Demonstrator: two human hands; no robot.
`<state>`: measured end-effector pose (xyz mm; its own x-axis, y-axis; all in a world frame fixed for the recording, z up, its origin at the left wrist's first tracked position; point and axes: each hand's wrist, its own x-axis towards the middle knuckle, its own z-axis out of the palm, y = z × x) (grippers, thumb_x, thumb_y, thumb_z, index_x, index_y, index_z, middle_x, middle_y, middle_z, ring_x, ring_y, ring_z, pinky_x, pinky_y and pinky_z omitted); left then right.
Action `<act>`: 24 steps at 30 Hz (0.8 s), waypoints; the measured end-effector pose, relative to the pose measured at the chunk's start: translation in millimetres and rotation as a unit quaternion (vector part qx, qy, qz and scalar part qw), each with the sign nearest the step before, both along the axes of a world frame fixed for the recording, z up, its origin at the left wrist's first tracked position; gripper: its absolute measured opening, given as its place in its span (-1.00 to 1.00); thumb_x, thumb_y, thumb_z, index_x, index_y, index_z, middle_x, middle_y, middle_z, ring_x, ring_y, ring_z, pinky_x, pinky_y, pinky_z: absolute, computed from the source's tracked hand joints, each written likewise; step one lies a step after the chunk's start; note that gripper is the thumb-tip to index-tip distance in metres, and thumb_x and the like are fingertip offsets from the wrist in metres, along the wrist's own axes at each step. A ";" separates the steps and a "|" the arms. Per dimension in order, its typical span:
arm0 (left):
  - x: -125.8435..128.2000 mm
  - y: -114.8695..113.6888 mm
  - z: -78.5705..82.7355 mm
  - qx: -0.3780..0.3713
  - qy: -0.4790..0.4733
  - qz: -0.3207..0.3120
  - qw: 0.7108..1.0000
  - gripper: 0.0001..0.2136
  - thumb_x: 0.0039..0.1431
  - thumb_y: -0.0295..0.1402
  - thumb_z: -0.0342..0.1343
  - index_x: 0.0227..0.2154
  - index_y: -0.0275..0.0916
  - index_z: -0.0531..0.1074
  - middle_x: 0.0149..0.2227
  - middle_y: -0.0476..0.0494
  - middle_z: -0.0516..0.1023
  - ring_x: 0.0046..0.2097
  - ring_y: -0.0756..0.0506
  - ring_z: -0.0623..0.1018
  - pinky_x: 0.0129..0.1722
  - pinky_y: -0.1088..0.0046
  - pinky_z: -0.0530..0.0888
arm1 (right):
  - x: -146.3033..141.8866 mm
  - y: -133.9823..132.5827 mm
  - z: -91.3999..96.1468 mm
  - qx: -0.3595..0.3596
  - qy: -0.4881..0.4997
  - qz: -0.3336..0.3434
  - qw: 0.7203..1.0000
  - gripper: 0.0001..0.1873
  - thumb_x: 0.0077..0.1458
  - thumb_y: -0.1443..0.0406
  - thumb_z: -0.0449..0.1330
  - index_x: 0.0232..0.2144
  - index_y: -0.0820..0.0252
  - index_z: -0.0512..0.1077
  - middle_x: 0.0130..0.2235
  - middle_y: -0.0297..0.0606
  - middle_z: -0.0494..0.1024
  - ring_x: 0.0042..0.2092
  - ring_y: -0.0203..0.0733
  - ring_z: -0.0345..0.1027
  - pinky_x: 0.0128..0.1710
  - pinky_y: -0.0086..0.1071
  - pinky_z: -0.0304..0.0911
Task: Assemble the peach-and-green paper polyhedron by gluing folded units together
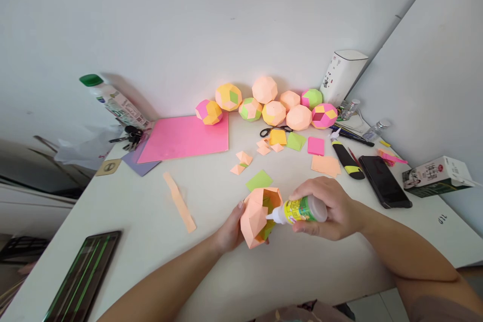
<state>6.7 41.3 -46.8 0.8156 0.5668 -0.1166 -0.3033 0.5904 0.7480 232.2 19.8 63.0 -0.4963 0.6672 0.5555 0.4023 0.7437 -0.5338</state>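
Observation:
My left hand (231,229) grips a peach folded-paper ball (253,217) from its left side. The ball has an opening on its right, where green paper shows inside. In my right hand (337,211) is a glue bottle (302,210) with a yellow and green label, tilted sideways. Its white nozzle points left and meets the rim of the opening; whether glue is coming out I cannot tell. Just behind the ball lies a green paper sheet (259,180). Small folded peach pieces (241,162) rest farther back.
Several finished paper balls (264,89) are lined up along the wall. Scissors (275,131), a pink paper pad (316,146), a utility knife (347,160) and a phone (385,181) lie back and right. To the left are a peach strip (180,203), a pink sheet (184,136) and a dark case (83,279).

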 end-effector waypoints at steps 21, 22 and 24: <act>2.8 1.0 8.3 0.021 -0.021 -0.008 1.000 -0.32 0.15 0.16 -0.13 0.12 -0.28 0.28 -0.36 -0.24 0.57 -0.37 -0.14 0.54 -0.43 0.37 0.52 | 1.5 3.3 1.1 -0.170 0.088 -0.020 0.981 -0.79 0.05 0.26 0.26 -0.29 0.14 0.29 -0.54 -0.42 0.38 -0.60 -0.36 0.17 -0.65 -0.48 0.03; 2.6 0.8 8.5 0.017 -0.017 -0.008 1.000 -0.33 0.14 0.17 -0.13 0.11 -0.27 0.29 -0.37 -0.23 0.57 -0.38 -0.13 0.55 -0.43 0.36 0.52 | 1.5 3.3 1.4 -0.182 0.089 -0.020 0.979 -0.78 0.05 0.24 0.26 -0.29 0.14 0.29 -0.54 -0.41 0.38 -0.60 -0.36 0.17 -0.65 -0.48 0.03; 2.2 0.2 8.2 0.010 -0.009 -0.007 1.000 -0.34 0.13 0.17 -0.12 0.08 -0.28 0.33 -0.38 -0.22 0.57 -0.41 -0.13 0.55 -0.43 0.35 0.52 | 0.9 3.0 2.2 -0.204 0.094 -0.018 0.974 -0.76 0.05 0.21 0.27 -0.30 0.14 0.30 -0.53 -0.40 0.39 -0.60 -0.36 0.18 -0.65 -0.48 0.04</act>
